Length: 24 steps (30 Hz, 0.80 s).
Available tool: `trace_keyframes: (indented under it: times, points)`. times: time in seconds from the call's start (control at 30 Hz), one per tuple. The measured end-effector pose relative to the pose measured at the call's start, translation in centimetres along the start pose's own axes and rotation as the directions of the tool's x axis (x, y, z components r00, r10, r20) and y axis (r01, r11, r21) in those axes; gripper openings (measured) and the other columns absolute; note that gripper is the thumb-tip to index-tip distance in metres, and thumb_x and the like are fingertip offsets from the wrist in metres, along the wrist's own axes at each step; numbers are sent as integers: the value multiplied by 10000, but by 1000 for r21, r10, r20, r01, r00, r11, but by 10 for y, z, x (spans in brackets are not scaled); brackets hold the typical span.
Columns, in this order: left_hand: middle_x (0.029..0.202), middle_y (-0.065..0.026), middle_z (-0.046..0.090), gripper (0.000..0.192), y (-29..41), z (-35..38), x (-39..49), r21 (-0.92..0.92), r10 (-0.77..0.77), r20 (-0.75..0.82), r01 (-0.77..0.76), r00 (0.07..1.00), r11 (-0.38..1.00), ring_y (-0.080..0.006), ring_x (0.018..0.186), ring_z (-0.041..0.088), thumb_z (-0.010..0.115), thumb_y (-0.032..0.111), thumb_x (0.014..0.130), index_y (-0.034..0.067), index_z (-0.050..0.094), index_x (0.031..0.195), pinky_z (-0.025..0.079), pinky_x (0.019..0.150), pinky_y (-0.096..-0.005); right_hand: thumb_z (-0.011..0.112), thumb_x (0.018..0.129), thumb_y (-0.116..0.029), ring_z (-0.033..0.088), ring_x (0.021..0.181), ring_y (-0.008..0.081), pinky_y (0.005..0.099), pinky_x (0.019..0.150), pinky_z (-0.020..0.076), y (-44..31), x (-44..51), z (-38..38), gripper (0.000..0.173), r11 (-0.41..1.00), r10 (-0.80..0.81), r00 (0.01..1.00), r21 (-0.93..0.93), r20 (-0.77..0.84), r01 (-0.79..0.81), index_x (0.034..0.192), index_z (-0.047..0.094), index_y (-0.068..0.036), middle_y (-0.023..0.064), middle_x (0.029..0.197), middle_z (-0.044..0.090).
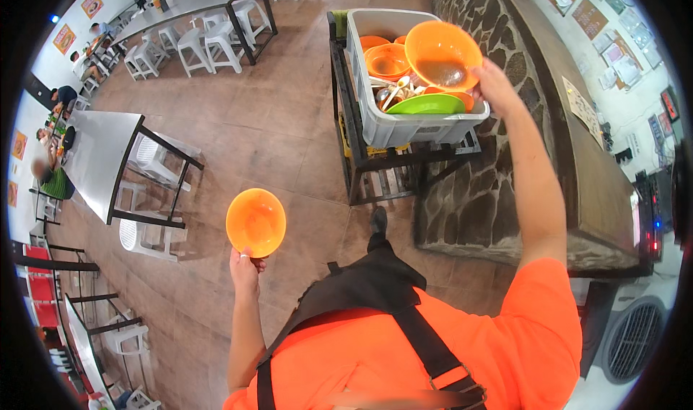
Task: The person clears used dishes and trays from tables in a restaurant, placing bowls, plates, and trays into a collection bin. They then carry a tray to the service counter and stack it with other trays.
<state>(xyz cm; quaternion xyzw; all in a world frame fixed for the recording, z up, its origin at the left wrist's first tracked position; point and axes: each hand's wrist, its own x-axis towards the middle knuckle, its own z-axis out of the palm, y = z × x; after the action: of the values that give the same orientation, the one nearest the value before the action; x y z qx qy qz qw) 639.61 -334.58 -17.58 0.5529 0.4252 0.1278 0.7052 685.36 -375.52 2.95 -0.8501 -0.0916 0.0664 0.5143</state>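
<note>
My left hand (247, 270) grips the rim of a small orange bowl (255, 221), held out over the floor with its inside facing up. My right hand (495, 87) holds a larger orange bowl (441, 47) by its edge, tilted above a grey plastic tub (427, 123). Brownish liquid (445, 74) lies in the low side of that larger bowl. Inside the tub are more orange bowls (387, 60), a green plate (427, 105) and several spoons (397, 92). The bowl in my right hand hides part of the tub's contents.
The tub rests on a dark metal cart (354, 155) beside a stone-faced counter (471, 193). Metal-topped tables (103, 150) with white plastic stools (154, 155) stand to the left. Seated people (57, 180) are along the far left wall. A fan (633, 339) is at lower right.
</note>
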Motion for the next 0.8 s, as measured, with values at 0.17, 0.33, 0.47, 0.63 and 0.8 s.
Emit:
trace_keyframes:
  times: [0.17,0.33,0.47,0.63,0.8]
  points:
    - [807,-80,685,219,19,82,28,3,5,-48,-5,999,1000,-99,549,547,423,163,1080,65,550,1228,436,524,-239,469,1029,-201,585,584,111,273,562,505,-10,117,-46,276,912,-217,959,-312,182,265,1224,566,-31,54,791,662]
    - [818,-54,674,215,44,156,36,-59,11,-74,-16,997,998,-96,557,549,435,183,1087,74,549,1233,441,530,-239,486,1015,-176,695,746,306,436,745,559,-13,189,-45,325,786,-193,918,-505,347,356,1318,533,-70,183,892,700]
    - [847,-47,660,222,65,199,40,-76,11,-73,-17,997,997,-99,574,555,424,173,1088,77,537,1254,451,541,-238,488,1030,-195,654,920,496,557,866,509,7,233,-35,380,452,-331,780,-637,531,625,1399,494,-102,274,1008,695]
    - [875,-51,651,236,87,229,50,-63,45,-108,-52,993,997,-103,589,559,422,163,1085,65,516,1278,469,553,-238,494,1027,-171,674,937,445,530,839,534,-5,249,-13,375,261,-357,706,-661,611,704,1398,470,-120,254,963,709]
    - [865,-50,647,236,92,249,52,-60,58,-127,-66,990,996,-96,599,564,426,171,1085,59,521,1270,477,553,-236,552,1009,-205,678,958,439,519,853,535,2,301,23,403,333,-240,681,-600,692,727,1376,472,-58,241,1017,714]
